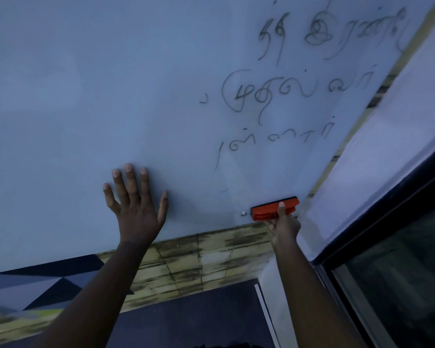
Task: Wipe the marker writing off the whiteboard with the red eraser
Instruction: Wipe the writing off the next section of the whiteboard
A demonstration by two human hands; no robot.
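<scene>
— Where's the red eraser sitting right now?

— Down at the lower right corner of the whiteboard, lying lengthwise against the surface, just beside a small metal screw in the board. The right hand is gripping it from below, thumb curling over the red back, the other fingers tucked behind where I'm not seeing them.

— And the writing?

— The marker writing is standing in three rows up the right side of the board, well above the eraser. A few faint strokes are trailing down between the lowest row and the eraser.

— The other hand?

— The left hand is resting flat on the board to the left of the eraser, fingers straight and spread, gripping nothing.

— Anything round about?

— A stained, yellowish tiled strip is running under the board's lower edge, and a dark-framed window is standing off to the right.
</scene>
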